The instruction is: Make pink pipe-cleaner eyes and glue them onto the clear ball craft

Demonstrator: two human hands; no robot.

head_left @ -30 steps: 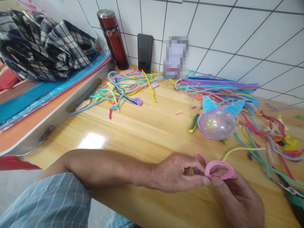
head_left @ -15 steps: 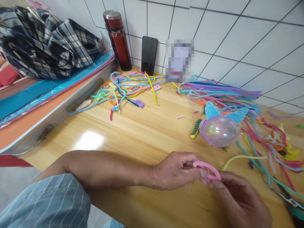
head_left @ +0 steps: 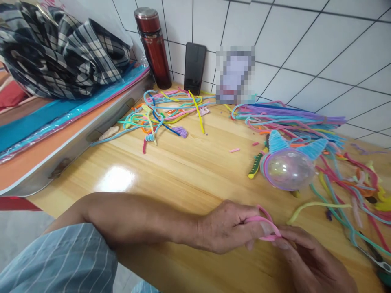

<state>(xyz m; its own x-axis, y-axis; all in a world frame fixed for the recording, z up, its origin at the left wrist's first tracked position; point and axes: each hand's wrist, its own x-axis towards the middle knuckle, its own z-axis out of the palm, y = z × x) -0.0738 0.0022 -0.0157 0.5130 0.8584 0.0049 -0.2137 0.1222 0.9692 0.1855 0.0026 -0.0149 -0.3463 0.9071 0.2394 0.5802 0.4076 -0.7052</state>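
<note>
A pink pipe cleaner (head_left: 262, 219), bent into a loop, is held between my two hands above the wooden table. My left hand (head_left: 230, 228) pinches the loop's left part, thumb lying over it. At the loop's right end, the thumb and fingers of my right hand (head_left: 314, 258) are closed on it. Beyond my hands sits a clear, shiny ball (head_left: 290, 169) with a purple rim and two light-blue pipe-cleaner ears (head_left: 313, 149). A pale yellow pipe cleaner (head_left: 317, 204) lies just past my right hand.
Tangled pipe cleaners (head_left: 152, 118) lie at the back left, a long bundle (head_left: 293, 116) at the back right. A red thermos (head_left: 154, 49) and a black phone (head_left: 194, 68) stand by the tiled wall. Green-yellow handled tool (head_left: 255, 165) and scissors (head_left: 377, 260) lie right.
The pink loop has turned and its two strands now show spread apart. My hands have shifted slightly, still gripping it. The camera view has moved a little.
</note>
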